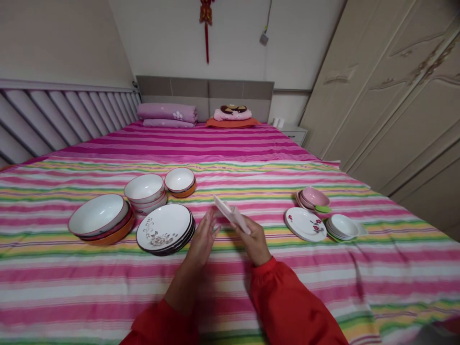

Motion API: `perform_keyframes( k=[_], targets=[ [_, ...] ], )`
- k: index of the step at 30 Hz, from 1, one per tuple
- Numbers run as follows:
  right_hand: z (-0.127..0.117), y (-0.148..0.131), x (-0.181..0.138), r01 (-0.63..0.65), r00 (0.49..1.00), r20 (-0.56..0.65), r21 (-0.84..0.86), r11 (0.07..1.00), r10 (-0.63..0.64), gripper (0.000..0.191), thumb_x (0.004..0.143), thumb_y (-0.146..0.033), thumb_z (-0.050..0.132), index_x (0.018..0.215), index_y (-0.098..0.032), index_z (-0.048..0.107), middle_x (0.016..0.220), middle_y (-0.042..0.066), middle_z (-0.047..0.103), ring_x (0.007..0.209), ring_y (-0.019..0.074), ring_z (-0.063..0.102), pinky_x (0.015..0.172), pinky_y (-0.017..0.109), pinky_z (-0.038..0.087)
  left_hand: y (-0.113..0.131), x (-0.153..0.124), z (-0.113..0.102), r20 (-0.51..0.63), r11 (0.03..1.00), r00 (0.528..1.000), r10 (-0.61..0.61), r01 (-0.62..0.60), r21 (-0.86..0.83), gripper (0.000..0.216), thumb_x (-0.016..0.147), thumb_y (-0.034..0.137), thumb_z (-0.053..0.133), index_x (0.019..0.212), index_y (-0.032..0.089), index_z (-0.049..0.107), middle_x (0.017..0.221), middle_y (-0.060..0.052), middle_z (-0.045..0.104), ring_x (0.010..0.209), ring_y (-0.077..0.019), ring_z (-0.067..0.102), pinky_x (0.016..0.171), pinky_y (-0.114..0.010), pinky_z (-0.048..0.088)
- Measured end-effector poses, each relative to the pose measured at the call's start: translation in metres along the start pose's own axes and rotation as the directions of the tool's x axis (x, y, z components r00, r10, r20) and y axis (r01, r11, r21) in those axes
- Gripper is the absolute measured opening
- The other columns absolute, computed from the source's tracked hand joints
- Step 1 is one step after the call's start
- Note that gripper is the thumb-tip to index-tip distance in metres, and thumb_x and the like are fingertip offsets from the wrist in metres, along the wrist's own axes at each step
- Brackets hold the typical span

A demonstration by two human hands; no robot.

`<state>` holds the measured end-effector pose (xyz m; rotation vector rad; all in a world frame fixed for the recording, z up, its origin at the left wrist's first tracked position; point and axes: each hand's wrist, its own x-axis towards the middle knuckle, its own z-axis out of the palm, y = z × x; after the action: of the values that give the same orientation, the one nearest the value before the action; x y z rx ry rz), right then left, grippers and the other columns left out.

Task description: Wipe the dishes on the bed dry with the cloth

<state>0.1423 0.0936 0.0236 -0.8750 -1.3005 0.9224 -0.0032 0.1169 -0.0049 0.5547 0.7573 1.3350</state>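
Over the middle of the bed, my right hand [254, 239] grips a pale pink dish [230, 211], tilted and seen nearly edge-on, so its exact shape is hard to make out. My left hand [204, 235] is at the dish's left side with fingers stretched out; whether they touch it I cannot tell. Just left of that hand stands a stack of dark-rimmed white plates [163, 229] with a brown flower pattern. To the right of my right hand lie white plates with red flowers [305, 224].
At left stand stacked large bowls [98, 215], medium bowls [144, 189] and small bowls [180, 181]. Pink bowls [315, 196] and small white bowls [344, 226] sit at right. A striped sheet [230, 297] covers the bed; folded bedding [167, 114] lies by the headboard [172, 88].
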Motion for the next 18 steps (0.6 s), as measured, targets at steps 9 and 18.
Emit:
perform_keyframes(
  k=[9, 18],
  targets=[
    [-0.007, 0.011, 0.011, -0.3, 0.924, -0.074, 0.464, 0.833, 0.374, 0.051, 0.086, -0.055, 0.049, 0.125, -0.022, 0.053, 0.106, 0.007, 0.07, 0.099, 0.023, 0.066, 0.086, 0.043, 0.052, 0.004, -0.004, 0.013, 0.063, 0.97, 0.993, -0.103, 0.115, -0.216, 0.048, 0.091, 0.037, 0.046, 0.135, 0.019, 0.045, 0.129, -0.008, 0.059, 0.129, -0.021, 0.044, 0.111, -0.039, 0.031],
    [-0.018, 0.021, 0.017, -0.338, 0.845, -0.263, 0.414, 0.845, 0.466, 0.068, 0.088, -0.065, 0.031, 0.123, -0.012, 0.055, 0.117, 0.015, 0.064, 0.108, 0.0251, 0.062, 0.092, 0.045, 0.049, 0.001, -0.012, 0.02, 0.066, 0.98, 0.992, -0.108, 0.118, -0.16, 0.06, 0.09, 0.045, 0.043, 0.143, 0.02, 0.032, 0.13, -0.007, 0.058, 0.129, -0.021, 0.044, 0.112, -0.035, 0.028]
  ],
)
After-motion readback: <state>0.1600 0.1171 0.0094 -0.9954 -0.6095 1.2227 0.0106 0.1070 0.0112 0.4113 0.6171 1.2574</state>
